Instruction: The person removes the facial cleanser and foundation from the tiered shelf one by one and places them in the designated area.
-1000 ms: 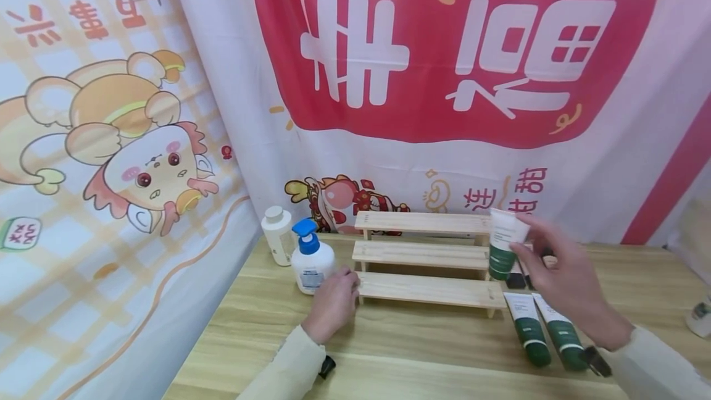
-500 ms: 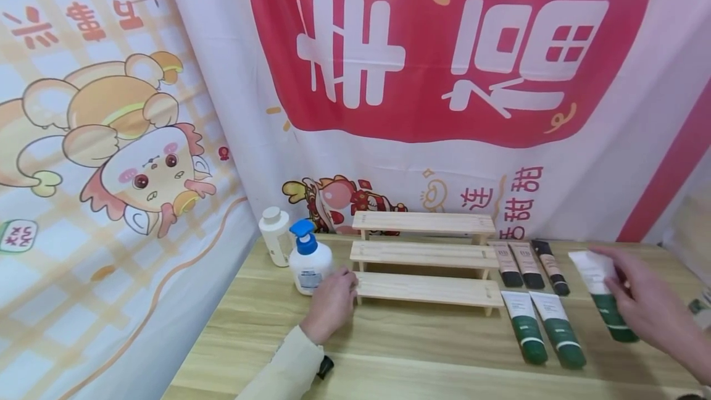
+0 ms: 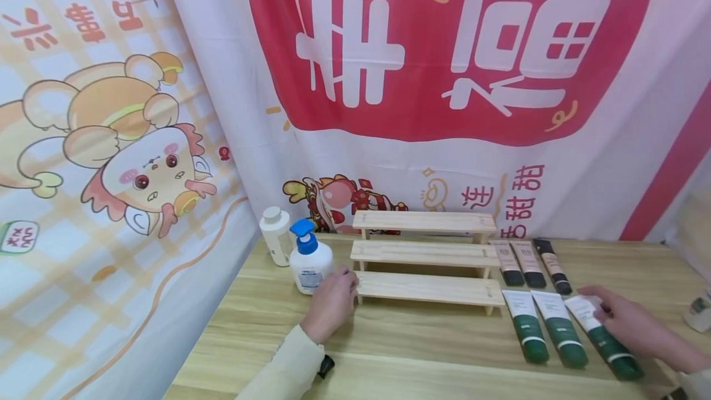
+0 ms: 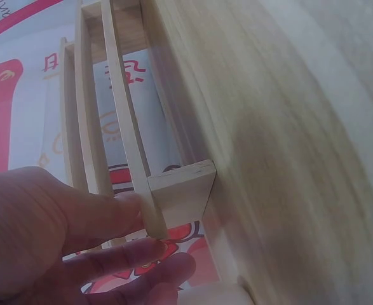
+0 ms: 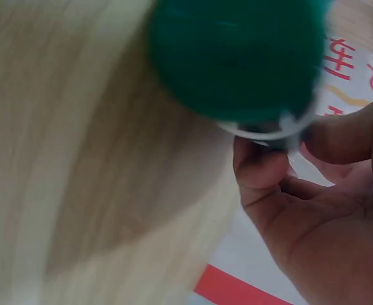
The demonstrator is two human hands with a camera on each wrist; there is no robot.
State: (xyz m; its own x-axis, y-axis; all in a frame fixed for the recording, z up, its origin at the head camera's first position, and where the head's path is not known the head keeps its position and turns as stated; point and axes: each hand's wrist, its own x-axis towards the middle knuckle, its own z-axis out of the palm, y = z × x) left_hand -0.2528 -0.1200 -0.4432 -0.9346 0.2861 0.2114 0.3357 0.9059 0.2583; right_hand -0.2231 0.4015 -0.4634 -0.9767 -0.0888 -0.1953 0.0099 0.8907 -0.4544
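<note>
My right hand (image 3: 630, 323) grips a white and green squeeze tube (image 3: 608, 344) low over the table at the right. In the right wrist view the tube's green cap (image 5: 237, 57) points toward the camera, with thumb and fingers on either side of the tube. Two matching tubes, a left one (image 3: 528, 329) and a middle one (image 3: 560, 331), lie side by side to its left. My left hand (image 3: 331, 305) pinches the left end of the lowest step of a three-tier wooden rack (image 3: 428, 289); the left wrist view has its thumb and fingers around the board's end (image 4: 149, 213).
A white pump bottle (image 3: 312, 267) with a blue head stands beside the left hand, a white capped bottle (image 3: 276, 236) behind it. Three beige and black tubes (image 3: 528, 264) lie right of the rack. Another small bottle (image 3: 698, 312) is at the far right. Printed cloth hangs behind.
My right hand has carried the tube from beside the rack's upper steps rightward, then down beside the two matching tubes. The left hand has stayed at the rack's end.
</note>
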